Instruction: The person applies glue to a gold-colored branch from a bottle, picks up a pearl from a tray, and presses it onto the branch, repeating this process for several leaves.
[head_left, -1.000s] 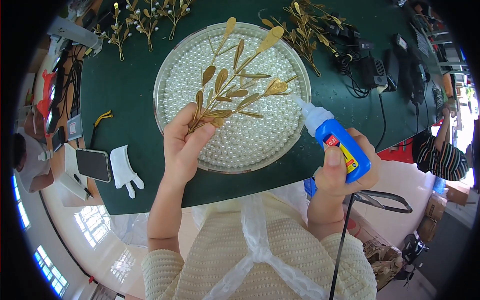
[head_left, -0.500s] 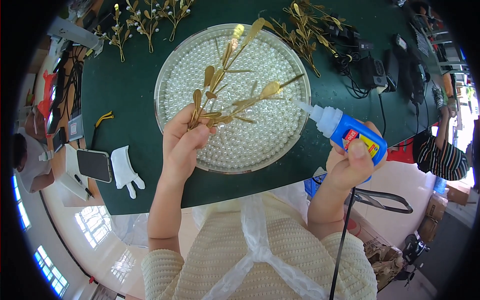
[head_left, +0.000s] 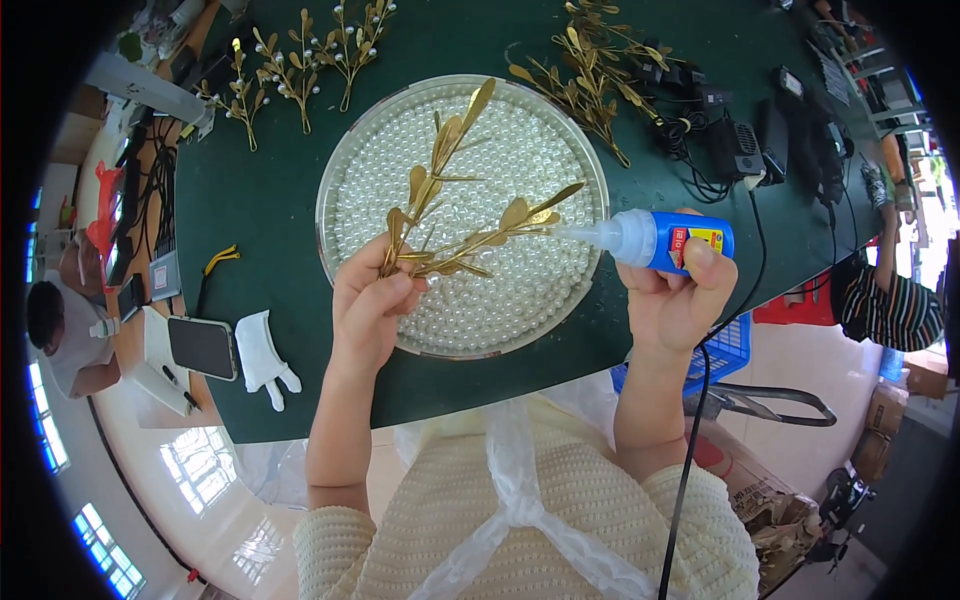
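Observation:
My left hand (head_left: 375, 305) pinches the base of a gold leaf spray (head_left: 470, 246), whose two branches fork up and to the right. Below the spray lies a round tray (head_left: 322, 232) filled with white pearl beads (head_left: 490, 310). In my right hand (head_left: 675, 300) is a blue glue bottle (head_left: 690, 243), tilted nearly level with its clear nozzle pointing left. The nozzle tip is at the bare stems near the end of the lower right branch; whether it touches them I cannot tell.
Gold sprays with pearls (head_left: 298, 75) lie at the far left, and a pile of gold sprays (head_left: 590, 85) at the far right. Black adapters and cables (head_left: 735, 145) sit to the right. On the left are a phone (head_left: 203, 348) and a white glove (head_left: 262, 355). Co-workers sit on both sides.
My right hand has brought the glue bottle left and turned it more level, its nozzle now at the branch. The spray has tilted slightly in my left hand.

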